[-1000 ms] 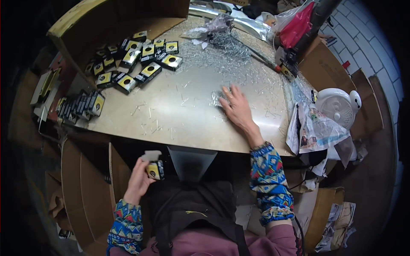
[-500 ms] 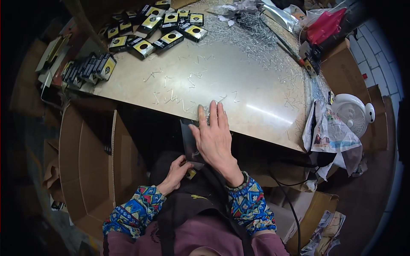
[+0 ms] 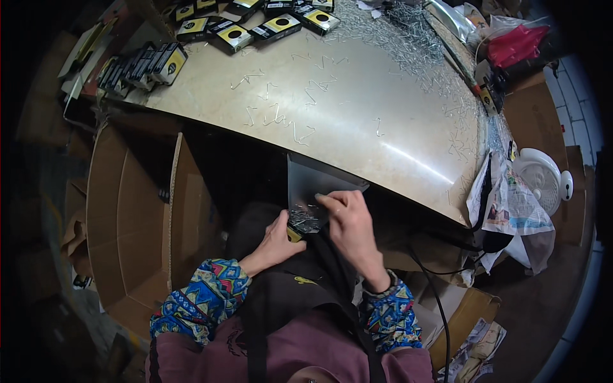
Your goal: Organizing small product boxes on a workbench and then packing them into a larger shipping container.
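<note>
Below the table's front edge hangs a grey sheet chute (image 3: pixel 310 175), narrowing toward me. Small bent metal wire pieces (image 3: pixel 305 216) are heaped at its lower end. My left hand (image 3: pixel 276 246) is closed around a small black and yellow box (image 3: pixel 294 234) at the chute's mouth; most of the box is hidden by the fingers. My right hand (image 3: pixel 351 220) is over the chute's right side with curled fingers, their tips beside the heap. Whether anything is pinched in them is not visible. More loose wire pieces (image 3: pixel 278 118) are scattered on the metal-topped table (image 3: pixel 357 96).
Black and yellow boxes (image 3: pixel 233 37) lie at the back left, with a row of them (image 3: pixel 143 67) at the left corner. A big wire-piece pile (image 3: pixel 405 35) covers the back right. An open carton (image 3: pixel 137 230) stands at left. A white fan (image 3: pixel 539 179) and hanging plastic (image 3: pixel 511 204) are at right.
My right hand has come off the table edge toward me, its fingers now curled. Wire pieces now lie in the chute. My left hand has moved up and right with the box.
</note>
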A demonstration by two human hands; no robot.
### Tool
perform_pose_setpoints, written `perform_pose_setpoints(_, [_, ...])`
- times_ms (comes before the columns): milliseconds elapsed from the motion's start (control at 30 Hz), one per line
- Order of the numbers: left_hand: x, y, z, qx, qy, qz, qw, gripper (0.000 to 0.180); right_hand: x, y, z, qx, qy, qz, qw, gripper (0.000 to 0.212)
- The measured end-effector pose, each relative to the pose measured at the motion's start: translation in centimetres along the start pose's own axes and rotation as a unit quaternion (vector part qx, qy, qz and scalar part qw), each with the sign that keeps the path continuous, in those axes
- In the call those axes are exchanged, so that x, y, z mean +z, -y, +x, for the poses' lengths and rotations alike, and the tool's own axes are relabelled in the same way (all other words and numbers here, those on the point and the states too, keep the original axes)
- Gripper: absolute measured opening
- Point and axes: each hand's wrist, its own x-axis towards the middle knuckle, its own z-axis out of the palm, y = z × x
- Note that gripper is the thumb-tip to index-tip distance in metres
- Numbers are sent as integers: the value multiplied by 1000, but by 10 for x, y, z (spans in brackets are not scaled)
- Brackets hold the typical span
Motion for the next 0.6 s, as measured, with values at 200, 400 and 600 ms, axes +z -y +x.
perform_pose_setpoints(200, [8, 17, 1, 102, -82, 161, 978, 54, 41, 15, -38, -48, 181, -40, 981, 47])
perform_pose_setpoints(400, [-6, 24, -8, 163, -74, 201, 963, 55, 40, 12, -47, -110, 201, -16, 973, 49])
perform_pose_setpoints(600, [-35, 14, -21, 145, -73, 123, 979, 73, -4, 13, -11, -32, 140, 160, 977, 34])
